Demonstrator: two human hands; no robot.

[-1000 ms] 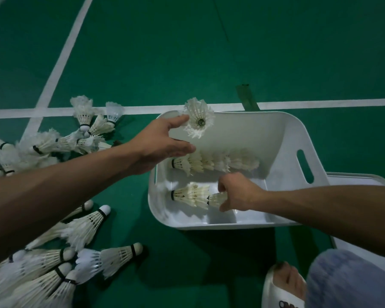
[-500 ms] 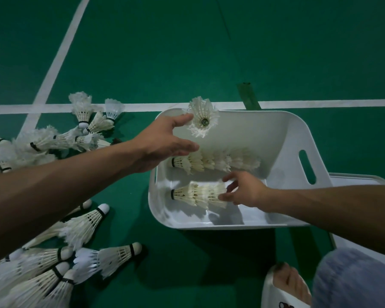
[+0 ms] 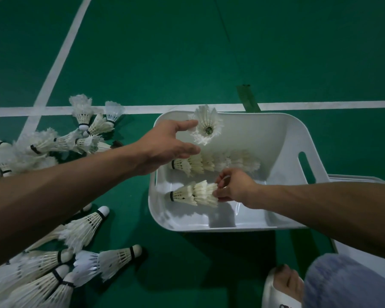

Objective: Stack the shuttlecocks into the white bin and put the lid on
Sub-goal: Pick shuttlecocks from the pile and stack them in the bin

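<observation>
My left hand (image 3: 167, 145) is spread wide over the bin's far-left corner. Thumb and forefinger hold a single white feather shuttlecock (image 3: 206, 125) by the edge of its skirt, its open end facing me and the cork showing inside. My right hand (image 3: 233, 187) reaches in from the right, fingertips pinched on the feather end of the nearer stack of nested shuttlecocks (image 3: 191, 193). That stack lies on its side on the bin floor, corks pointing left.

Just beyond it, a longer far row of nested shuttlecocks (image 3: 213, 162) lies parallel, partly under my left fingers. Both sit inside the white plastic rectangular bin (image 3: 276, 121), which has a slot handle in its right wall. The flat white lid (image 3: 351, 179) lies beside the bin on the right, largely hidden by my right forearm.

Loose shuttlecocks (image 3: 80, 230) are scattered left of the bin on the green court floor (image 3: 209, 52). A white slipper (image 3: 273, 292) shows at the bottom right.
</observation>
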